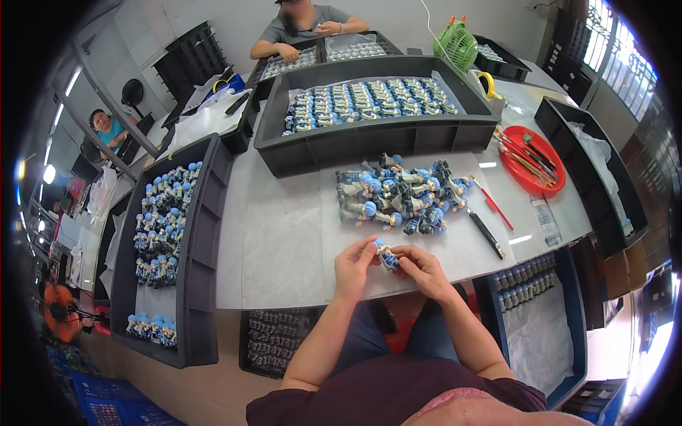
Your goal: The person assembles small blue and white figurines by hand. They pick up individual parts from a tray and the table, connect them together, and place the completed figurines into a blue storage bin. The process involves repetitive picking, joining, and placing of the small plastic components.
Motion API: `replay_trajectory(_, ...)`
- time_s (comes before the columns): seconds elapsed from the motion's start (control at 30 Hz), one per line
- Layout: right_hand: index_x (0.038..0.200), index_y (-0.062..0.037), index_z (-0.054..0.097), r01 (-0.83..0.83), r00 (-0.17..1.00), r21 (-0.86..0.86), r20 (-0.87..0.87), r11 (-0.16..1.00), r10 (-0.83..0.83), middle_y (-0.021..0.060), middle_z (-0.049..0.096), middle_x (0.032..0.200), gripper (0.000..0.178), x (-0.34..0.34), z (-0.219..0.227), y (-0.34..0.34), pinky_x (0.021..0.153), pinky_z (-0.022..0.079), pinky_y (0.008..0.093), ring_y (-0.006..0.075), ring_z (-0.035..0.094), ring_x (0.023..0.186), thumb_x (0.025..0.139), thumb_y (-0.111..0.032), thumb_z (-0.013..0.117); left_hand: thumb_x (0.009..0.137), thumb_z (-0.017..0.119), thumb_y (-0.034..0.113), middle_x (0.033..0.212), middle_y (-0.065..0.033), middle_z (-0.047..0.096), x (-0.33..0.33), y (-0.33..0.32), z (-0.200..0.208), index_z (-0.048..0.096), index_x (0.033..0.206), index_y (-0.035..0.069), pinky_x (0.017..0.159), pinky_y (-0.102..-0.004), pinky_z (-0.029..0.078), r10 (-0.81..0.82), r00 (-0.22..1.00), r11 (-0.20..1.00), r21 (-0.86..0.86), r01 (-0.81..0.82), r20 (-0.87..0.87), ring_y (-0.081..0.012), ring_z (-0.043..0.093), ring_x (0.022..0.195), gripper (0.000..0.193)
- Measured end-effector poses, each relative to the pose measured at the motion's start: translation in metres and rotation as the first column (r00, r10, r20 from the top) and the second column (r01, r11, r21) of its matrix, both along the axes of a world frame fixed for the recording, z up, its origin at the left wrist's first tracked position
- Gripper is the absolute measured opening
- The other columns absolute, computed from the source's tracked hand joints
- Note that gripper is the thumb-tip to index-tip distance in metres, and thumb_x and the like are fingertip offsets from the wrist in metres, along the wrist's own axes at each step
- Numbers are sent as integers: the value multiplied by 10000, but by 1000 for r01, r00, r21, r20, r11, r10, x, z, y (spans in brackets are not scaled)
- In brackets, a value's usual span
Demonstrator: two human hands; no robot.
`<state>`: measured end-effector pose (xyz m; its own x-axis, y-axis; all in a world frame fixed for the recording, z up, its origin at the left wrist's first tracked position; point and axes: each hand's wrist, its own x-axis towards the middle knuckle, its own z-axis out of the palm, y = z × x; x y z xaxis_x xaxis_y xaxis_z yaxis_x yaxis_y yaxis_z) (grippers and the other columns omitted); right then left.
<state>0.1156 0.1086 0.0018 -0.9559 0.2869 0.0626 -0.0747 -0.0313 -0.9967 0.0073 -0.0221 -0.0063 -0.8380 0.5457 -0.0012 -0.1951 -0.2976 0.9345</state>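
Note:
Between my two hands, over the front edge of the table, is a small blue-and-white figurine [386, 256] with a light blue top. My left hand [354, 264] pinches it near its upper end, and my right hand [420, 270] grips its lower side with thumb and fingers. Just beyond my hands lies a loose pile of similar figurines [398, 193], blue, white and dark grey, heaped on a white sheet. A red-handled brush [495, 204] and a black pen-shaped tool [486, 233] rest at the pile's right side.
A grey crate [376, 131] with rows of figurines stands behind the pile; another crate [200, 263] of figurines is at left. To the right are a red plate [524, 181] with brushes and a dark crate [593, 177]. A co-worker [305, 32] sits across the table.

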Motion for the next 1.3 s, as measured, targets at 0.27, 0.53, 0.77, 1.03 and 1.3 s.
replay_trajectory(0.27,1155,9,528,4,1000,8,-10,1000,-4,66,610,940,270,0,2,1,722,469,248,105,560,789,923,-121,484,885,577,143,887,-68,651,-1,1,2,617,1056,-7,624,-209,488,-4,999,1000,-15,4,-33,-89,595,723,231)
replay_trajectory(0.53,1151,2,534,-5,1000,3,-5,1000,5,78,616,932,273,1,1,1,722,474,257,111,569,781,925,-143,485,883,583,159,864,-61,649,2,0,0,618,1055,-6,616,-205,484,7,1000,1000,-14,-7,-30,-82,588,703,241)
replay_trajectory(0.77,1151,2,538,3,1000,1,-7,1000,-3,78,616,928,278,0,-1,3,729,477,259,112,575,780,927,-153,487,881,587,158,858,-61,648,0,3,1,619,1052,-4,614,-205,482,11,999,1000,-21,-13,-50,-82,590,701,238)
replay_trajectory(1.03,1147,6,541,14,1000,9,0,1000,-14,68,615,914,276,-1,-3,3,728,477,257,111,574,781,922,-146,492,879,592,168,877,-63,648,-1,2,-1,615,1064,-11,614,-217,471,21,999,998,-61,-24,-43,-89,582,699,258)
replay_trajectory(1.3,1136,5,554,22,1000,-10,-3,1000,-22,56,603,893,275,-1,0,1,707,457,242,96,545,771,930,-164,486,885,584,187,834,-46,640,2,2,3,630,1049,-1,614,-214,462,15,1000,1000,7,-15,-12,-85,552,670,253)
